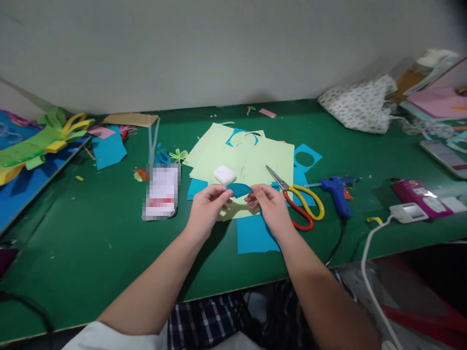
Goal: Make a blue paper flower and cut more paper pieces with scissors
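Both hands met over the middle of the green table (91,253), each pinching one end of a small blue paper piece (239,189) shaped like a half circle, its curved edge up. On the left end, the left hand (207,206) had closed its thumb and fingertips; the right hand (268,204) gripped the right end the same way, fingers curled narrow around the edge. That piece was held just above a pile of pale green paper sheets (241,155), some with round holes cut out of them. Blue paper sheets (255,236) lay under and beside the pile, one reaching toward the table's near edge below the right wrist.

On the green sheets, just behind the left fingers, sat a small white case (224,174). Lying just right of the right hand were scissors (299,199) with one red and one yellow handle, blades shut and pointing up-left onto the paper. Further right lay a blue glue gun (337,192), its cord running off the front edge. Left of the hands lay a blurred card (161,192), and beyond it a small green paper flower (178,155). At the far left stood a blue board (22,189) with green and yellow paper loops on it. A patterned cloth bag (359,104) rested at the back right, with a white charger (408,212) near the right edge.
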Tool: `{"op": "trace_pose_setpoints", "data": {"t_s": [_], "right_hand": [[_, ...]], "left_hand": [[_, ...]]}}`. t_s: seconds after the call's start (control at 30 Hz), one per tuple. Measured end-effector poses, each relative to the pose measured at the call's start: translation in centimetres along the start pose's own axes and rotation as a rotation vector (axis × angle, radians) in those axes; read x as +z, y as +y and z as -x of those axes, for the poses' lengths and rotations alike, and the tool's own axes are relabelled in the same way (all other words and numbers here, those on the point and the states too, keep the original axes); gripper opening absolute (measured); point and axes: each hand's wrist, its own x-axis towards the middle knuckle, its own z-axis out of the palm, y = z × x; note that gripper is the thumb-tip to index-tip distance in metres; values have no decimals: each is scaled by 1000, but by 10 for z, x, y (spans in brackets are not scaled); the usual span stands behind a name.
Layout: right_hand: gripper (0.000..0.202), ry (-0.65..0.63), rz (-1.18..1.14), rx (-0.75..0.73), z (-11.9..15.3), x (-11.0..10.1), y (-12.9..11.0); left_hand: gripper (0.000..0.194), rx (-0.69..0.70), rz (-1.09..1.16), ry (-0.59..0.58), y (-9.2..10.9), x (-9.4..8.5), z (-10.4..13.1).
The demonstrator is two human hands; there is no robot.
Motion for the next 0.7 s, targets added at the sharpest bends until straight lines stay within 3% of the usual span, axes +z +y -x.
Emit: {"op": "trace_pose_setpoints", "data": {"t_s": [0.2,0.47,0.7], "right_hand": [[22,23,-10,-2,-1,1,0],[14,91,327,-239,7,3,-3],[16,124,170,-172,5,1,-3]], "left_hand": [[23,-37,60,-49,1,1,1],[30,-118,176,-85,5,3,3],[32,-111,82,-207,4,2,5]]}}
